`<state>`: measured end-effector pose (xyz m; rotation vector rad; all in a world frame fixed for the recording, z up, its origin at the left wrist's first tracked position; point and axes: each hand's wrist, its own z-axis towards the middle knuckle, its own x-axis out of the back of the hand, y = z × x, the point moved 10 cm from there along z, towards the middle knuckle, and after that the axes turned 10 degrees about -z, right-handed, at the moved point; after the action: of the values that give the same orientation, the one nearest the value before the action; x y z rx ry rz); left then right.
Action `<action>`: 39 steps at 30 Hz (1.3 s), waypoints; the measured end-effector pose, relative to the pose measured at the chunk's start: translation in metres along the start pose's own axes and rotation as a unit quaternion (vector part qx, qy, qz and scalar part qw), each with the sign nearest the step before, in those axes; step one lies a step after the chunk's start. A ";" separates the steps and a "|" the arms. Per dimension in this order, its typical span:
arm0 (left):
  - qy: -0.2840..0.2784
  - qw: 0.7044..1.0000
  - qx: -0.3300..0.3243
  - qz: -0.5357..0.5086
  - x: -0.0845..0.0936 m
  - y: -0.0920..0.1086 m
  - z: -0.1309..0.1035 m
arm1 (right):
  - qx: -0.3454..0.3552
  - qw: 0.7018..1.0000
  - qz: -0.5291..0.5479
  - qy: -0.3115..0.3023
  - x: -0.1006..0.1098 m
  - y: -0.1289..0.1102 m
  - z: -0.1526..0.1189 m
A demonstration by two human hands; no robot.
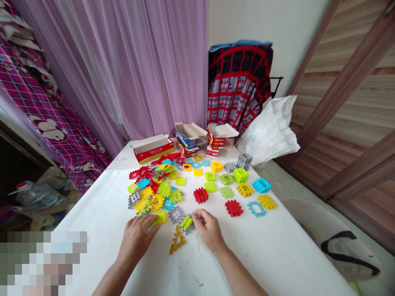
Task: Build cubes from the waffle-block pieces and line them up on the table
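Note:
My left hand (138, 236) is at the near edge of a mixed pile of plastic interlocking tiles. Its thumb and fingers close on the corner of a yellow-green interlocking tile (161, 217). Curled fingers bring my right hand (210, 231) into a pinch; whatever is between the fingertips is too small to make out. Just left of them lie a small yellow-green ridged piece (187, 222) and a grey window tile (177, 214). A mustard triangular piece (177, 240) rests on the white table between my hands.
Sorted stacks stand at the right, among them red tiles (233, 208), blue tiles (262, 185) and grey tiles (245, 161). Open cardboard boxes (154, 150) line the back edge. A white plastic bag (268, 130) leans at the back right corner.

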<state>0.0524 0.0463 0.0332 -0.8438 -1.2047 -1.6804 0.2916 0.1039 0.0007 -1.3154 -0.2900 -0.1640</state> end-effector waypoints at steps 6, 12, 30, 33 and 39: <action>-0.009 0.999 -0.043 -0.029 -0.002 -0.001 0.002 | 0.000 1.000 -0.014 -0.005 -0.001 0.004 0.000; -0.010 0.999 -0.033 0.001 -0.008 -0.001 0.002 | -0.003 1.000 -0.014 -0.008 -0.001 0.003 -0.001; -0.041 0.932 0.192 -0.304 0.002 -0.039 0.014 | 0.001 0.998 -0.060 -0.012 -0.002 0.006 -0.002; -0.060 0.892 0.229 -0.384 -0.009 -0.022 0.006 | 0.036 0.994 -0.100 -0.003 -0.002 -0.003 -0.005; -0.088 0.711 0.312 -0.624 -0.042 0.031 -0.012 | 0.200 0.945 -0.258 0.011 -0.002 -0.067 -0.021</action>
<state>0.0968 0.0414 0.0041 0.4479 -2.6119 -1.8568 0.2731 0.0666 0.0574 -0.8113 -0.6132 -0.5330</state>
